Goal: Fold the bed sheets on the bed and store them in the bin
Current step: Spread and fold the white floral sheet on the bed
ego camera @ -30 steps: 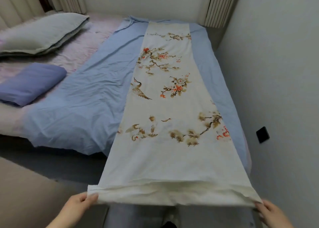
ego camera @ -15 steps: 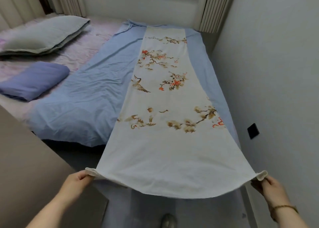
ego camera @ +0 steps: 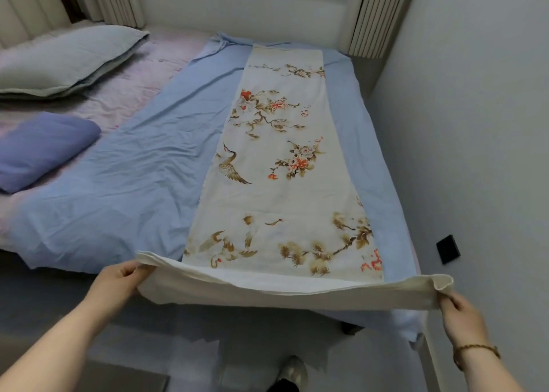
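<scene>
A long white bed sheet printed with flowers and cranes lies folded lengthwise down the bed, on top of a light blue sheet. Its near end is lifted and turned over toward the bed, plain underside up. My left hand pinches the near left corner. My right hand grips the near right corner, a bead bracelet on its wrist. No bin is in view.
A folded purple sheet and a grey pillow lie on the pink mattress cover at the left. A grey wall with a black socket runs close along the bed's right side. My shoe stands on the floor.
Both hands have lifted the sheet's near end and carried it forward over the bed's foot, so the hanging end now folds back and shows its plain underside.
</scene>
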Tool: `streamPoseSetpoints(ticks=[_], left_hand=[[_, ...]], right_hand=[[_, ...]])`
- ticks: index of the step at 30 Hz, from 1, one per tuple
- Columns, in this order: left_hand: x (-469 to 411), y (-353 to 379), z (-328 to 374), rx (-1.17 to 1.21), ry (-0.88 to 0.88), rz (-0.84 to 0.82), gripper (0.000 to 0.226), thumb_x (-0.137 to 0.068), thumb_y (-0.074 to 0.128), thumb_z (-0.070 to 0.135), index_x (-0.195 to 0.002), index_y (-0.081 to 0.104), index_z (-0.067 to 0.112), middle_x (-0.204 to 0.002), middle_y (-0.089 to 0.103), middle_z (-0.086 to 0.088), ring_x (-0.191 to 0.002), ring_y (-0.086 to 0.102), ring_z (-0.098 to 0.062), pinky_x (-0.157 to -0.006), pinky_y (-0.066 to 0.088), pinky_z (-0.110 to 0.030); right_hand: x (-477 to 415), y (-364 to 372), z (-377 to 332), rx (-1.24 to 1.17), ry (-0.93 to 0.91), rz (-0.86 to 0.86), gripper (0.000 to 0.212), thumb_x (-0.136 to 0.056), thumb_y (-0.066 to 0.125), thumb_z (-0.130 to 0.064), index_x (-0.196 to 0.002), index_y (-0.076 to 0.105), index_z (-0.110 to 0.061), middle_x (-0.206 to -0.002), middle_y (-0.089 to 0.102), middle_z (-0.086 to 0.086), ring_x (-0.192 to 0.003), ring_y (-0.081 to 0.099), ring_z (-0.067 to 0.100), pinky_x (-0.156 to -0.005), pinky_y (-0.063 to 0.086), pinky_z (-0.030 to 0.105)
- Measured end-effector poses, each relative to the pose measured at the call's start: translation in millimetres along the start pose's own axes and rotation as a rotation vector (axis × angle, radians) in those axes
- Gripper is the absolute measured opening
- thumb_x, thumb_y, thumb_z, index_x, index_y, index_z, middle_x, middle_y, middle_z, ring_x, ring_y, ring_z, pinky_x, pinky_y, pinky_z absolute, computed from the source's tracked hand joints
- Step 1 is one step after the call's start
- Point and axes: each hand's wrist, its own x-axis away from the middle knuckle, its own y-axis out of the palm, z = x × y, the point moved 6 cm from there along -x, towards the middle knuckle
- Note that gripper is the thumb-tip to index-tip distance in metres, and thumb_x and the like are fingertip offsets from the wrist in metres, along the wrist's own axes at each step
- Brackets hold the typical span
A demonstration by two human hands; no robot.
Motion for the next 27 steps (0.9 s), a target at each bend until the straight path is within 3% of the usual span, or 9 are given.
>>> streamPoseSetpoints(ticks=[2, 4, 6, 8, 11, 15, 21, 24, 27], left_hand=[[-27.4, 10.9, 2.4, 0.019, -0.048, 0.035, 0.026, -0.092, 0.053, 0.015, -0.081, 0.066, -0.004, -0.080, 0.062, -0.018, -0.072, 0.053, -0.026, -0.061, 0.039, -0.027], [-60.2, 21.5, -0.9, -0.004, -0.118, 0.069, 0.028, -0.092, 0.053, 0.017, -0.075, 0.065, -0.002, -0.077, 0.060, -0.017, -0.067, 0.052, -0.026, -0.054, 0.045, -0.027], [-87.6, 31.4, -2.2, -0.001, -0.176, 0.101, 0.026, -0.093, 0.053, 0.014, -0.074, 0.061, -0.002, -0.078, 0.057, -0.016, -0.066, 0.048, -0.027, -0.045, 0.047, -0.019], [-116.1, 41.9, -0.9, -0.038, -0.207, 0.146, 0.022, -0.093, 0.053, 0.013, -0.077, 0.059, -0.002, -0.081, 0.056, -0.016, -0.070, 0.047, -0.028, -0.056, 0.050, -0.028], [-157.5, 50.1, 9.1, -0.153, -0.196, 0.236, 0.025, -0.092, 0.054, 0.022, -0.074, 0.056, 0.005, -0.076, 0.053, -0.016, -0.073, 0.048, -0.025, -0.071, 0.045, -0.040], [-209.6, 60.0, 26.9, -0.254, -0.091, 0.293, 0.031, -0.093, 0.053, 0.022, -0.075, 0.060, -0.002, -0.075, 0.056, -0.020, -0.073, 0.047, -0.027, -0.062, 0.030, -0.034], [-280.0, 83.1, 27.3, -0.235, -0.133, 0.296, 0.038, -0.093, 0.053, 0.025, -0.067, 0.052, -0.002, -0.064, 0.044, -0.014, -0.064, 0.036, -0.024, -0.053, 0.021, -0.032], [-296.7, 104.0, 36.9, -0.314, -0.100, 0.274, 0.035, -0.093, 0.051, 0.021, -0.070, 0.055, -0.005, -0.068, 0.046, -0.017, -0.071, 0.041, -0.026, -0.058, 0.023, -0.035], [-304.5, 125.9, 27.4, -0.336, -0.142, 0.256, 0.040, -0.093, 0.049, 0.018, -0.056, 0.043, 0.005, -0.058, 0.036, -0.013, -0.067, 0.036, -0.025, -0.056, 0.024, -0.036]], right_hand=[[-30.0, 17.9, -9.1, 0.005, 0.001, -0.047, 0.030, -0.096, 0.040, -0.007, -0.108, 0.057, 0.015, -0.113, 0.057, 0.032, -0.089, 0.047, 0.031, -0.082, 0.038, 0.042], [-61.9, 37.2, -15.4, 0.032, 0.028, -0.107, 0.034, -0.097, 0.040, -0.010, -0.103, 0.054, 0.019, -0.108, 0.055, 0.037, -0.094, 0.050, 0.046, -0.085, 0.040, 0.048], [-86.0, 56.3, -30.4, 0.046, 0.016, -0.163, 0.033, -0.096, 0.040, -0.011, -0.090, 0.054, 0.018, -0.089, 0.051, 0.039, -0.085, 0.050, 0.048, -0.076, 0.042, 0.046], [-114.1, 76.3, -51.4, 0.050, -0.023, -0.204, 0.025, -0.095, 0.041, -0.008, -0.074, 0.048, 0.003, -0.071, 0.041, 0.021, -0.068, 0.038, 0.030, -0.056, 0.026, 0.032], [-154.4, 107.2, -76.3, 0.053, -0.035, -0.215, 0.028, -0.094, 0.041, -0.007, -0.066, 0.040, -0.005, -0.062, 0.032, 0.007, -0.059, 0.027, 0.019, -0.053, 0.017, 0.029], [-199.7, 144.7, -87.4, 0.134, -0.062, -0.209, 0.039, -0.094, 0.041, -0.011, -0.057, 0.033, -0.010, -0.058, 0.034, 0.006, -0.058, 0.029, 0.019, -0.055, 0.020, 0.030], [-247.7, 182.9, -88.2, 0.222, -0.033, -0.169, 0.037, -0.095, 0.040, -0.012, -0.058, 0.034, -0.009, -0.058, 0.034, 0.005, -0.053, 0.027, 0.016, -0.050, 0.020, 0.029], [-261.6, 200.9, -79.8, 0.286, -0.007, -0.191, 0.040, -0.093, 0.040, -0.007, -0.055, 0.029, -0.011, -0.058, 0.030, 0.005, -0.054, 0.024, 0.016, -0.051, 0.017, 0.030], [-262.5, 215.4, -63.6, 0.319, 0.054, -0.232, 0.038, -0.093, 0.039, -0.007, -0.057, 0.028, -0.013, -0.060, 0.028, 0.005, -0.054, 0.025, 0.016, -0.050, 0.016, 0.029]])
